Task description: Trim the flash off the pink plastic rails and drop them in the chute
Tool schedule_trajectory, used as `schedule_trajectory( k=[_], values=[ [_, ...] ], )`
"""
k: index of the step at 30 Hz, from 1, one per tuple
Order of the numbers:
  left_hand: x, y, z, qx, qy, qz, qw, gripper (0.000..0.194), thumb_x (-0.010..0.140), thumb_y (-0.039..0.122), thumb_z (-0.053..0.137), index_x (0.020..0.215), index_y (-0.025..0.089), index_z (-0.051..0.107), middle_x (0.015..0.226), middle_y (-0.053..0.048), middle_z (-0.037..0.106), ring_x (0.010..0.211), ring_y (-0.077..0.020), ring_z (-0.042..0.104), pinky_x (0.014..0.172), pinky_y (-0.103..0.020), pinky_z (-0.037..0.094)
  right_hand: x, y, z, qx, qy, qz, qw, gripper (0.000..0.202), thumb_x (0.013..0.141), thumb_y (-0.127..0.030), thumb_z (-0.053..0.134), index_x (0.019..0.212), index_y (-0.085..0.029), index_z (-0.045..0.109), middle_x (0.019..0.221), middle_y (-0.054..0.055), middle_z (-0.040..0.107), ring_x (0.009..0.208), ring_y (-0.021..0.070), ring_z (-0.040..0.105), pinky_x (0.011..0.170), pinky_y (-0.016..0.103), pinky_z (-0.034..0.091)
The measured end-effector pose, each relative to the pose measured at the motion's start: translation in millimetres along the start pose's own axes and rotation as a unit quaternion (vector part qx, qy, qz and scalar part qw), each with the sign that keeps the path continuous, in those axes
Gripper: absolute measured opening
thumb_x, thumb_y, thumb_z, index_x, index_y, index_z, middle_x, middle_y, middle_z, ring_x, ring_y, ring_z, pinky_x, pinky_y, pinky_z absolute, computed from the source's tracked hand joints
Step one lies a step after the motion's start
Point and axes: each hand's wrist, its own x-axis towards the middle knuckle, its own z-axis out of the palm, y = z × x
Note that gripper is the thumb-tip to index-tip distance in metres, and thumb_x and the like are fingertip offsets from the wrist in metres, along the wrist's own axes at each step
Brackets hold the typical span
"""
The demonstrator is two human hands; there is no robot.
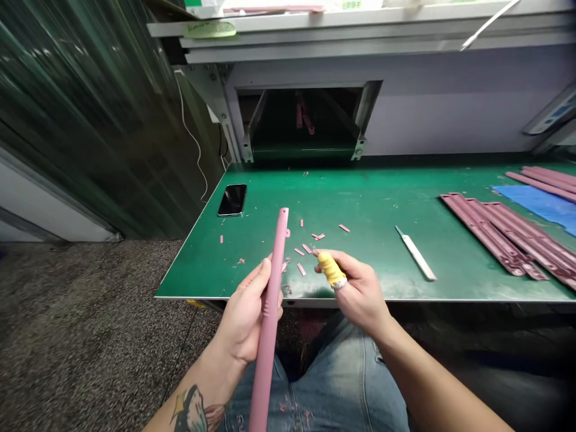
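Observation:
My left hand (247, 306) is closed around a long, narrow pink plastic piece (269, 327), which slants from my lap up over the table's front edge. A small tab (287, 233) sticks out from its right side near the far end. To the right, apart from the piece, my right hand (355, 285) has thumb and fingers pinched together. Its thumb wears a yellow finger cover (332, 269). Something tiny shows at those fingertips, too small to name. Pink scraps (306, 248) lie scattered between and beyond my hands. A white-handled knife (417, 255) rests farther right.
The green table (360, 198) carries a phone (233, 200) at left. Several pink plastic pieces (486, 234) lie at right, near a blue sheet (540, 203). At the back, an opening (306, 147) holds more pink pieces (305, 114). A shelf edge (360, 35) crosses above.

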Motion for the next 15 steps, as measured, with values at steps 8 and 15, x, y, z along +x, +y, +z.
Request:
schedule_trajectory(
  k=[8,15],
  values=[
    [8,2,-4.9,0.005,0.023,0.04,0.999,0.022,0.082,0.041,0.065,0.087,0.02,0.062,0.058,0.007,0.039,0.041,-0.0025,0.035,0.033,-0.014,0.032,-26,-14,15,-0.055,-0.081,-0.045,0.994,0.021,0.086,-0.02,0.061,0.106,-0.019,0.067,0.082,0.003,0.07,0.071,0.0135,0.062,0.066,0.025,0.047],
    [9,-2,-3.1,0.012,0.022,0.057,0.998,0.018,0.083,0.037,0.065,0.086,0.019,0.064,0.06,0.006,0.039,0.043,-0.0022,0.037,0.036,-0.014,0.035,-26,-16,23,-0.081,-0.088,-0.069,0.99,0.019,0.086,-0.025,0.062,0.103,-0.017,0.068,0.079,0.004,0.068,0.069,0.0144,0.059,0.065,0.027,0.045]
  ],
)
